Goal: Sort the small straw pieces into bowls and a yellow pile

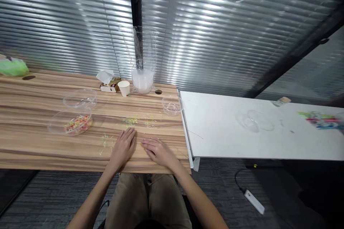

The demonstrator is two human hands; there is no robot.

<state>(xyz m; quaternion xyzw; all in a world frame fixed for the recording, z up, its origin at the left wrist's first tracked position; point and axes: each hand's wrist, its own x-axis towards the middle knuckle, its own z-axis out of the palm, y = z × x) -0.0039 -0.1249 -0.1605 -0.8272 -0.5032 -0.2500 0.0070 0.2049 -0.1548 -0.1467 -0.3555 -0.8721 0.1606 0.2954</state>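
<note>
My left hand [125, 146] lies flat on the wooden table, fingers stretched forward and close together. Just below its fingertips' far side is a small pile of thin yellow-green bits [131, 120]. To its left, more pale bits [105, 141] are scattered. My right hand [159, 153] rests palm down, fingers extended to the left over the tabletop. A trace of yellow shows at its fingertips; what lies under them is hidden. Beyond this hand are loose yellowish bits [152, 121]. A see-through plastic bowl [53, 126] at left contains red, orange and yellow small pieces [77, 123].
Other see-through bowls [80, 96] [172, 106] stand on the wooden table [24, 114]. Behind are a tissue box [109, 88], a paper cup [124, 88] and bagged stacked bowls [143, 80]. A white table [215, 143] adjoins at right, bearing plastic lids and colourful packets [321, 120].
</note>
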